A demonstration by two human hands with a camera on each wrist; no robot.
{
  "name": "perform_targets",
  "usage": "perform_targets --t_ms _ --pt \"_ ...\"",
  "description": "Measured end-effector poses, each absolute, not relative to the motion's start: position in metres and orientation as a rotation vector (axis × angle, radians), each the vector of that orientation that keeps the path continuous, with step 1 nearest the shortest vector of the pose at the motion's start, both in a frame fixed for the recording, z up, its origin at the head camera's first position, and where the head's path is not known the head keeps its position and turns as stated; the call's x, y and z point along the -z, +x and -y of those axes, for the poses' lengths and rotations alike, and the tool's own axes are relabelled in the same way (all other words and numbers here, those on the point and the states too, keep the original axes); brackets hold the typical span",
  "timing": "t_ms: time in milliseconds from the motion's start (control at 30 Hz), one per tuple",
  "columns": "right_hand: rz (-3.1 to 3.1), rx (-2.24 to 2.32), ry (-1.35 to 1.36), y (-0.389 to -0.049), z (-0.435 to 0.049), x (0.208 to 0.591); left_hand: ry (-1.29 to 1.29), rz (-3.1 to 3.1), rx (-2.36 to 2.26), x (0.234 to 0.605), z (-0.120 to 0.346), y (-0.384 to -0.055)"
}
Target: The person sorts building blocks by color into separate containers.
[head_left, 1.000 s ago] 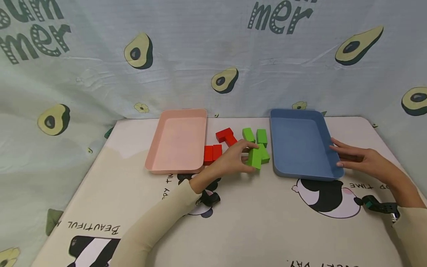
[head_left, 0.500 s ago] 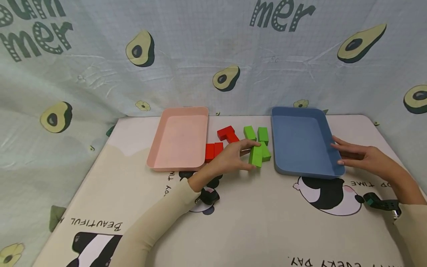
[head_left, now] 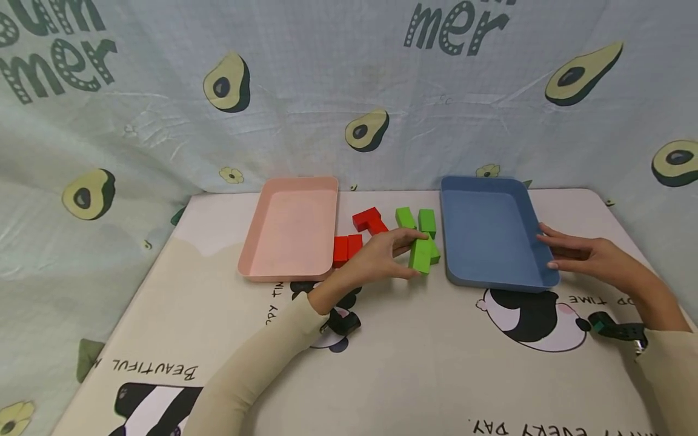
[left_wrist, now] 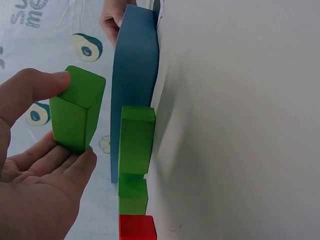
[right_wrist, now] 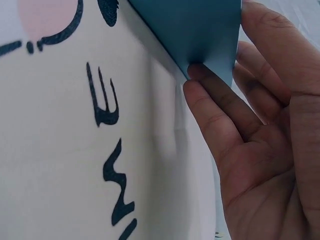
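Observation:
My left hand (head_left: 382,257) pinches a green block (head_left: 420,255) between thumb and fingers. In the left wrist view the held block (left_wrist: 77,110) is raised off the table, apart from the other blocks. Several more green blocks (head_left: 428,221) lie just behind it, left of the blue tray (head_left: 493,286). My right hand (head_left: 591,254) is at that tray's right side. In the right wrist view its fingertips (right_wrist: 197,72) touch the outer wall of the tray (right_wrist: 200,35), with the fingers fairly straight.
A pink tray (head_left: 297,236) stands on the left of the table. Several red blocks (head_left: 340,251) lie between it and the green ones. A cloth printed with avocados (head_left: 366,131) hangs behind the table. The tabletop (head_left: 425,363) bears printed animals and lettering.
My left hand has shifted slightly right with the green block, toward the blue tray. The right hand stays at the tray's side.

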State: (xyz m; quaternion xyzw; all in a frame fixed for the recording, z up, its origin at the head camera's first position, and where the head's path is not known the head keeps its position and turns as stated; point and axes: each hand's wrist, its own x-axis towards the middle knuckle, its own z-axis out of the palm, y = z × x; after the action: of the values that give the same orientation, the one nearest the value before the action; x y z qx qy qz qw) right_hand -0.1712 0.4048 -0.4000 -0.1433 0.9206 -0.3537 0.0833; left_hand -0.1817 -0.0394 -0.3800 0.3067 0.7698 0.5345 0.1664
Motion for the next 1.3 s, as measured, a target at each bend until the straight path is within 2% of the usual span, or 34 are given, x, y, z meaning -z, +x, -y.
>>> perform_targets --t_ms 1300 --pt "-2.689 1.089 -0.498 -0.17 -0.404 0.403 0.95 -2.137 -1.551 0.372 0.013 -0.18"
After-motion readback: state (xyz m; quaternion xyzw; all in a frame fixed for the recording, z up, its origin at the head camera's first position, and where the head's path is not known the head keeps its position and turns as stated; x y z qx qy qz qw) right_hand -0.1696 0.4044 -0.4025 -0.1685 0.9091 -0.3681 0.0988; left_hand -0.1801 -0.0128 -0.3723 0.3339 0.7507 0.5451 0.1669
